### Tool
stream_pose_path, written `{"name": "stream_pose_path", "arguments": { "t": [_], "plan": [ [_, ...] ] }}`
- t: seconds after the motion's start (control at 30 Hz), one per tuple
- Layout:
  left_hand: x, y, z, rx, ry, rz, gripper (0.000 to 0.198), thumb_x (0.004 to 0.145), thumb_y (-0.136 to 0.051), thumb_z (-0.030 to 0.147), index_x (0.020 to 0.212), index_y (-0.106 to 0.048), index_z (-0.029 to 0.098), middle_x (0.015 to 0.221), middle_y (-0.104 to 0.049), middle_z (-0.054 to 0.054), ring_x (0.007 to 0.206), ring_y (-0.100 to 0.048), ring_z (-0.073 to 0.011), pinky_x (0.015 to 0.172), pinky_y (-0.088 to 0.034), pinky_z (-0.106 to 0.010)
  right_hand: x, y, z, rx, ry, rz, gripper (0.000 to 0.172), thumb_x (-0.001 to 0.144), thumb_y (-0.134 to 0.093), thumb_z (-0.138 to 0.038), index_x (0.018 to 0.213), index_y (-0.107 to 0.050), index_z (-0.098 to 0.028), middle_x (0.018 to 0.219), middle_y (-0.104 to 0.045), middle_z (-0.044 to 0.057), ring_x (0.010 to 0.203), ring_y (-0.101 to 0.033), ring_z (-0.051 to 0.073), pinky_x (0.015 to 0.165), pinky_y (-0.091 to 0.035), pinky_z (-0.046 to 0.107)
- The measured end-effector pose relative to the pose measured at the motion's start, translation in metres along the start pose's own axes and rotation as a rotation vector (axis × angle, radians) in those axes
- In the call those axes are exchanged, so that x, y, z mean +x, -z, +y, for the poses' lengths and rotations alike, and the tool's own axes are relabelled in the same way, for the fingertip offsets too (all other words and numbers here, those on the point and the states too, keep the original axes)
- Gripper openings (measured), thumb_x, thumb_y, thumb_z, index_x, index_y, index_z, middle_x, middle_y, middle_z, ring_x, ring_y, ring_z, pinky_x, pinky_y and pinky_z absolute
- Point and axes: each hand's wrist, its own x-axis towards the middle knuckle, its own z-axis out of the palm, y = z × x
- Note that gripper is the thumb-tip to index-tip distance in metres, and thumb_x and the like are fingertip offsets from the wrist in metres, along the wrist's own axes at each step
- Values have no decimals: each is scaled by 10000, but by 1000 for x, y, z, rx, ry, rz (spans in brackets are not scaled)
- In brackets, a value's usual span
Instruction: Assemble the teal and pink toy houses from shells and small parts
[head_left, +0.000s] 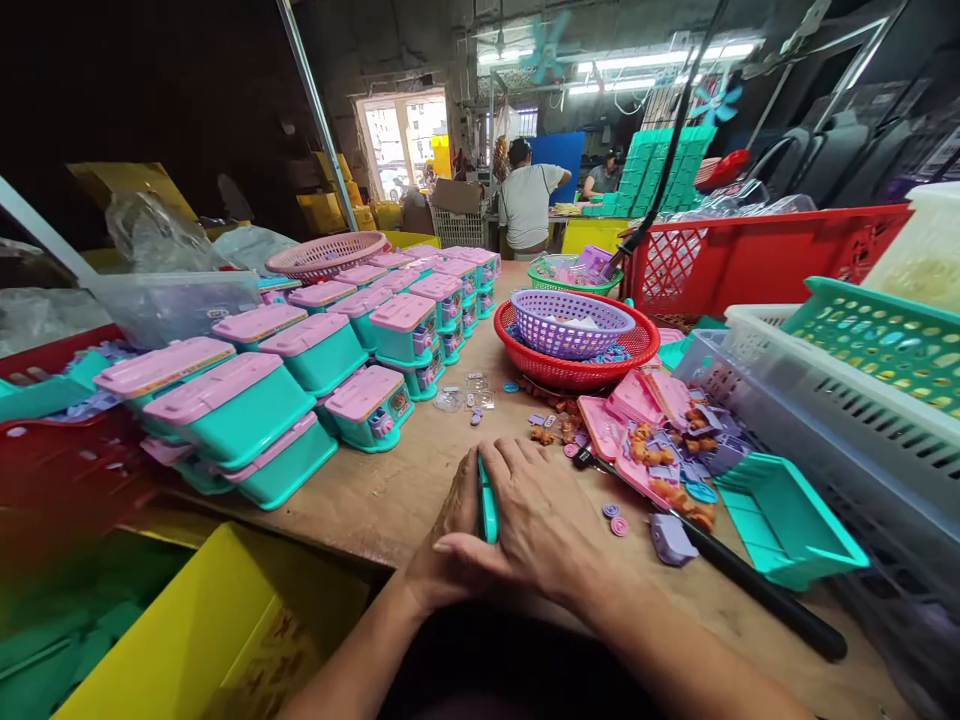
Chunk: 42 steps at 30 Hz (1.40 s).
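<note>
At the table's front edge, my left hand [452,535] and my right hand [536,515] press together around a turquoise plastic part [490,515]. Only a narrow strip of it shows between the hands; the rest is hidden, so its full shape cannot be made out. Just beyond the fingers lie clear plastic pieces [450,399] and a small lilac piece [476,417]. Right of my right hand are a lilac disc [611,510], a pink disc [619,526] and a lilac box-shaped part [673,540].
Stacked turquoise boxes with pink lids [232,405] fill the left. A lilac basket [574,325] sits in a red basket [517,350]. At right are pink panels [600,425], brown figures [649,447], a black-handled tool [765,590] and a turquoise tray [795,520]. People work behind.
</note>
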Motion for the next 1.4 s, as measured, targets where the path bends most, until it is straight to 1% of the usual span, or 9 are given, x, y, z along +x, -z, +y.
{"name": "stream_pose_path", "arguments": {
  "t": [0.17,0.3,0.4,0.63,0.93,1.1,1.23,1.3,1.4],
  "plan": [
    [7,1,8,16,6,-25,869,805,-612,368,1522,-165,163,1508,-369,-236,1418,-377,-363,1153,-357,-568,0,5,6,36,8,-25,696,829,-411,-789,1001,-615,-147,950,-627,171,872,-572,317,775,-481,475],
    [19,10,24,269,-52,-34,945,745,-607,384,1513,-126,116,1487,-365,-267,1403,-353,-417,1116,-339,-616,-7,12,20,256,12,23,734,812,-571,-695,1302,-504,-153,1197,-577,173,1058,-571,325,918,-480,481],
    [35,13,52,475,-35,-73,851,684,-588,347,1440,-294,89,1396,-468,-254,1295,-437,-430,1058,-347,-632,-20,4,33,457,2,166,740,850,-558,-639,1406,-398,-177,1325,-508,162,1207,-521,319,1010,-448,467],
    [51,-5,94,662,-8,-145,537,664,-570,272,1165,-550,80,1110,-587,-214,1012,-520,-382,895,-393,-580,-46,-38,45,739,-178,467,502,970,-322,-519,1299,-524,-198,1271,-570,113,1210,-538,284,1062,-401,476],
    [57,-10,83,572,94,-94,530,691,-627,351,1149,-544,98,1084,-607,-200,1028,-538,-379,908,-394,-563,-41,-43,48,846,-302,451,527,962,-313,-539,1290,-548,-201,1305,-583,109,1246,-533,268,1090,-391,460],
    [49,-14,70,488,203,147,875,746,-653,554,1411,-348,73,1277,-527,-257,1196,-468,-444,987,-346,-631,-47,-50,33,766,-557,470,562,994,-317,-518,1455,-363,-201,1462,-438,144,1373,-403,267,1115,-355,499],
    [39,5,60,258,166,43,1033,626,-789,543,1455,-295,172,1371,-476,-206,1270,-448,-430,1024,-376,-610,-45,-46,30,837,-536,443,486,1025,-248,-481,1386,-458,-233,1387,-492,109,1332,-428,223,1132,-344,466],
    [39,19,55,110,145,-20,827,694,-757,545,1368,-406,221,1297,-538,-140,1216,-516,-352,1012,-435,-527,-40,-40,33,856,-533,460,462,1023,-268,-494,1278,-560,-243,1353,-501,88,1337,-406,213,1168,-289,457],
    [44,28,49,-11,142,81,375,873,-587,527,1090,-558,223,1159,-570,-83,1127,-568,-262,1002,-461,-431,-33,-35,35,865,-533,451,468,1009,-312,-526,1225,-602,-228,1321,-506,96,1328,-405,215,1176,-273,445]
  ]
}}
